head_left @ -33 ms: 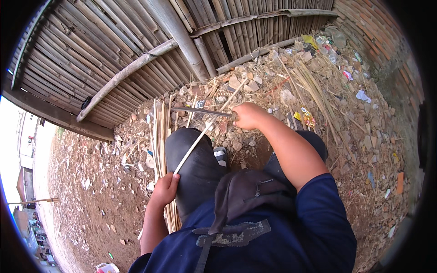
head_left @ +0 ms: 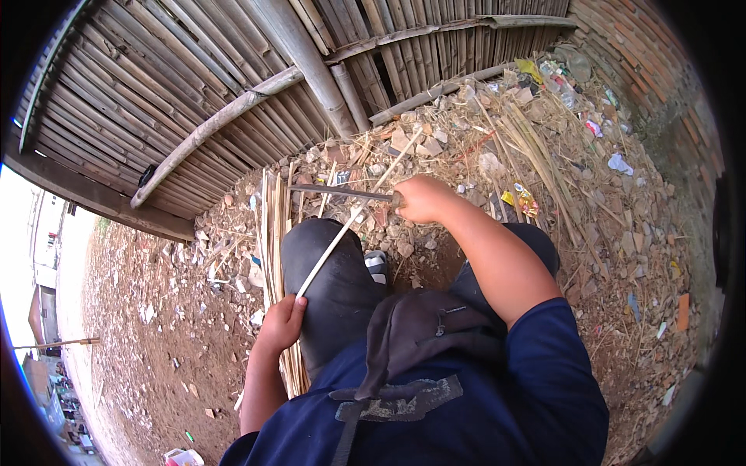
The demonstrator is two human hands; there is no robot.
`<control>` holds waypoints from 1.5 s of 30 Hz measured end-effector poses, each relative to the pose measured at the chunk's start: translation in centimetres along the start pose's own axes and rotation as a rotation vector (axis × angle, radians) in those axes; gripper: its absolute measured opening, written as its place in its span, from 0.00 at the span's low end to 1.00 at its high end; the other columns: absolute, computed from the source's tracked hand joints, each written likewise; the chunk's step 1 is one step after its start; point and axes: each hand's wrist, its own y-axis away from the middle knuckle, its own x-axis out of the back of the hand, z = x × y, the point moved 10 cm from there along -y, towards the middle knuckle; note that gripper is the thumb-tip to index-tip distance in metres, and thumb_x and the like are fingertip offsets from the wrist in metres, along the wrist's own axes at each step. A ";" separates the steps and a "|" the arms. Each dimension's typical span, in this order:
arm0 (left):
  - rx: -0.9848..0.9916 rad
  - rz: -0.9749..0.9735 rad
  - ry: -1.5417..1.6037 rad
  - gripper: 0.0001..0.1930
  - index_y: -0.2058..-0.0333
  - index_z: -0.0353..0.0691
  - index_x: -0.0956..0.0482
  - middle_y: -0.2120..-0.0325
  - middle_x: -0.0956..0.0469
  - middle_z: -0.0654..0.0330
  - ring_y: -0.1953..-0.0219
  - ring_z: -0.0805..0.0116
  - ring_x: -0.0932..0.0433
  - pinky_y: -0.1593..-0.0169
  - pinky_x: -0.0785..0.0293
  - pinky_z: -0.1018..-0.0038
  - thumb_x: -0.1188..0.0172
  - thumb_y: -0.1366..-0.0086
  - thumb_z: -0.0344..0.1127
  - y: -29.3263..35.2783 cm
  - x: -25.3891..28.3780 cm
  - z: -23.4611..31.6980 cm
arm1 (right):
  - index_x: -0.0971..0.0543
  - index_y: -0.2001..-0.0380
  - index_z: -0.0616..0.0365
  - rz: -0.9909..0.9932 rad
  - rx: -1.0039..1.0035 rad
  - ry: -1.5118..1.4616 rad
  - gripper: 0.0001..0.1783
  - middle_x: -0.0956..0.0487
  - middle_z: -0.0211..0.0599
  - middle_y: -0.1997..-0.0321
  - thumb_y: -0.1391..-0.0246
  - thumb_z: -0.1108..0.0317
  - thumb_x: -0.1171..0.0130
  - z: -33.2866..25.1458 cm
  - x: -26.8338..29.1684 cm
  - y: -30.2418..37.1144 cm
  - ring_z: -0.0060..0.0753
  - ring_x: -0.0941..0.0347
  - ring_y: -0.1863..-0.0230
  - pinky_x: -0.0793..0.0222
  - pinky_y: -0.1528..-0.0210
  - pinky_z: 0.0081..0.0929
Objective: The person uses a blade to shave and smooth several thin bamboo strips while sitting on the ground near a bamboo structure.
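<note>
My left hand is closed around the near end of a thin pale bamboo strip, beside my left knee. The strip slants up and away to the right, its far end over the rubble. In my right hand is the handle of a long dark-bladed knife, pointing left. Its blade crosses the strip beyond my knees; the exact contact between them is too small to tell. A bundle of split bamboo strips lies along the outer side of my left leg, partly hidden by my left hand and forearm.
A bamboo-slat wall with a thick pole rises ahead. A brick wall stands at the right. Stones, dry straw and litter cover the ground, with longer bamboo pieces at the right. A dark bag rests on my lap.
My right hand and the knife have shifted very slightly to the left. My left hand and the bamboo bundle look the same.
</note>
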 end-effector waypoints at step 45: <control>0.099 -0.111 0.163 0.27 0.72 0.35 0.25 0.78 0.25 0.57 0.73 0.65 0.26 0.64 0.28 0.68 0.55 0.23 0.53 -1.0 -1.0 -3.7 | 0.21 0.56 0.58 -0.131 -0.099 -0.230 0.13 0.17 0.40 0.61 0.40 0.63 0.41 0.1 -0.4 0.4 0.37 0.18 0.60 0.23 0.54 0.40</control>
